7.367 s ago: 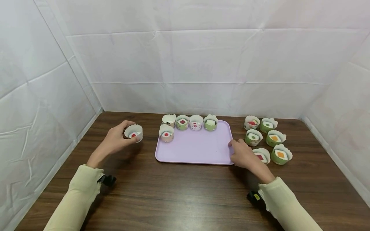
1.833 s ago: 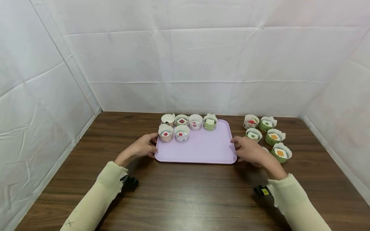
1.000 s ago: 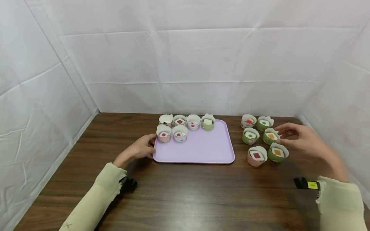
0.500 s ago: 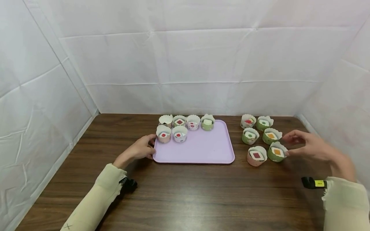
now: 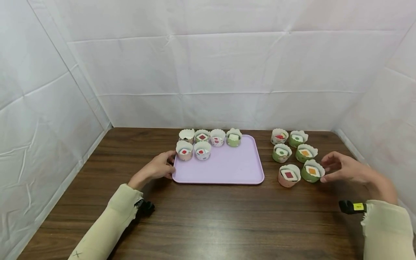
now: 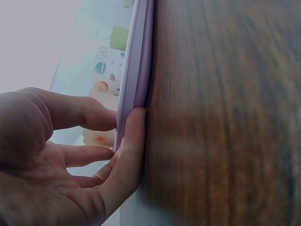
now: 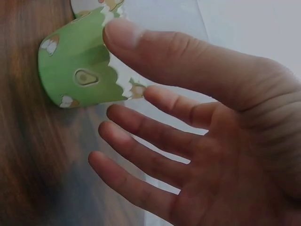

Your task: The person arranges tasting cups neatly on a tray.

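At the left end of the lilac tray (image 5: 227, 169), my left hand (image 5: 158, 166) holds the edge. In the left wrist view, the thumb (image 6: 96, 115) meets the rim while another finger lies against the tray's outer side near the table. My right hand (image 5: 346, 169), fingers spread, is beside the front green paper cup (image 5: 311, 173), which holds a white piece with an orange square. The right wrist view shows the right thumb (image 7: 124, 35) over the cup's scalloped rim; whether it touches is unclear. No grip closes around this cup, which stands on the table.
Several filled paper cups, including one (image 5: 233, 138) at the back, stand along the tray's rear and left. More stand right of the tray: a pink cup (image 5: 288, 176), another green cup (image 5: 306, 153) and others behind. White cloth (image 5: 224, 72) hangs behind the brown table (image 5: 208, 216).
A white cup moved from my left hand onto the tray's second row; that hand then went to the tray edge. My right hand left the tray's right edge for the front green cup.
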The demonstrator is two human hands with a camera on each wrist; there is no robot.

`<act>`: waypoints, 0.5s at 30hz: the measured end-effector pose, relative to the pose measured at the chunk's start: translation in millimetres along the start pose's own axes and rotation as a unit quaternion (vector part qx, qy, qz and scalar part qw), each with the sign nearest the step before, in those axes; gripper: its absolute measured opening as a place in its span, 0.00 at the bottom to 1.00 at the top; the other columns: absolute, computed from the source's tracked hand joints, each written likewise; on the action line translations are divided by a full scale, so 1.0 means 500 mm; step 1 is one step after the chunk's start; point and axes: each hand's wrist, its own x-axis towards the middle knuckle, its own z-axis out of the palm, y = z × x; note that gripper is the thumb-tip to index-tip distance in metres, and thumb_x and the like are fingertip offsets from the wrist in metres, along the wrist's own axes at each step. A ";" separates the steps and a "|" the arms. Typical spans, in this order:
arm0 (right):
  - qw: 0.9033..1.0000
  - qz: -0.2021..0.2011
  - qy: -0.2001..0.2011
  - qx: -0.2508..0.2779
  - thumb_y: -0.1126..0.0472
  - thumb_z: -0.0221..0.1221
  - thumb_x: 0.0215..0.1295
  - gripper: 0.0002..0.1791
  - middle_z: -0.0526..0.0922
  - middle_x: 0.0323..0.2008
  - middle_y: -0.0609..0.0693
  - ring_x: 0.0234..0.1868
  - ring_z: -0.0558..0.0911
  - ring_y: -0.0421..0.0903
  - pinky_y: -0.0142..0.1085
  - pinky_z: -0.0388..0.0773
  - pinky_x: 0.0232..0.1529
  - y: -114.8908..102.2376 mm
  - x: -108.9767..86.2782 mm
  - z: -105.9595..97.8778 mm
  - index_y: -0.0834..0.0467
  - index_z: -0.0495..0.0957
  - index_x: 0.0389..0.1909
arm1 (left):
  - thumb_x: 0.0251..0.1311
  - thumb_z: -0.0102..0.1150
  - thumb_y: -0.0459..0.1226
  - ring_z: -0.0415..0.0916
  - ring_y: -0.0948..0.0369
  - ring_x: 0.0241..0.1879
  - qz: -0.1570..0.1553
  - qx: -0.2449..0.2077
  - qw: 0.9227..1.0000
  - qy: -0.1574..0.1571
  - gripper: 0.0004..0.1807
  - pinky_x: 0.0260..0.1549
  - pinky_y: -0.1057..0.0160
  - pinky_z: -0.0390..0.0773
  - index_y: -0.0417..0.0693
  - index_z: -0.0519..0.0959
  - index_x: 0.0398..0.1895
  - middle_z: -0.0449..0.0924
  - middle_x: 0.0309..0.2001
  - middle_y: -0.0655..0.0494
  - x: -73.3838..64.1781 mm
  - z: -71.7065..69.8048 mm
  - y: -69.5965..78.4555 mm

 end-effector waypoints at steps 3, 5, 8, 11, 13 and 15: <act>1.000 0.005 -0.016 -0.006 0.65 0.73 0.57 0.34 0.78 0.53 0.61 0.44 0.78 0.28 0.29 0.83 0.41 0.003 0.002 0.003 0.72 0.66 0.59 | 0.57 0.54 0.23 0.79 0.53 0.40 -0.001 0.006 1.000 0.003 0.41 0.36 0.58 0.91 0.29 0.57 0.77 0.69 0.57 0.30 0.001 0.000 -0.001; 1.000 0.006 -0.022 -0.004 0.65 0.73 0.57 0.35 0.79 0.53 0.59 0.44 0.78 0.28 0.28 0.83 0.41 0.006 0.004 0.007 0.72 0.66 0.60 | 0.57 0.54 0.24 0.79 0.53 0.40 -0.003 0.010 1.000 0.005 0.40 0.36 0.59 0.91 0.30 0.57 0.77 0.69 0.57 0.31 0.002 0.000 -0.001; 1.000 -0.002 -0.030 -0.004 0.65 0.72 0.57 0.35 0.79 0.54 0.59 0.46 0.78 0.28 0.28 0.82 0.41 0.009 0.006 0.010 0.72 0.67 0.61 | 0.58 0.54 0.24 0.78 0.54 0.40 -0.007 0.015 1.000 0.007 0.40 0.36 0.59 0.91 0.31 0.58 0.77 0.69 0.57 0.32 0.004 0.000 -0.002; 0.999 0.000 -0.032 -0.015 0.63 0.73 0.58 0.35 0.79 0.56 0.61 0.47 0.77 0.27 0.27 0.81 0.42 0.010 0.007 0.010 0.70 0.68 0.62 | 0.58 0.54 0.24 0.79 0.53 0.41 -0.008 0.017 1.000 0.007 0.40 0.36 0.59 0.91 0.31 0.58 0.77 0.70 0.57 0.32 0.004 0.000 -0.001; 0.999 -0.003 -0.032 -0.022 0.62 0.73 0.58 0.36 0.79 0.57 0.62 0.47 0.77 0.27 0.27 0.80 0.41 0.011 0.009 0.011 0.70 0.68 0.63 | 0.57 0.54 0.24 0.79 0.53 0.41 -0.007 0.016 1.000 0.006 0.40 0.36 0.59 0.91 0.30 0.58 0.77 0.70 0.57 0.32 0.004 0.000 -0.001; 0.999 -0.006 -0.030 -0.025 0.62 0.73 0.57 0.36 0.79 0.56 0.62 0.46 0.77 0.27 0.27 0.79 0.41 0.012 0.010 0.013 0.70 0.69 0.63 | 0.57 0.54 0.24 0.79 0.53 0.41 -0.005 0.016 1.000 0.004 0.40 0.36 0.59 0.91 0.30 0.58 0.77 0.70 0.57 0.31 0.005 0.001 -0.001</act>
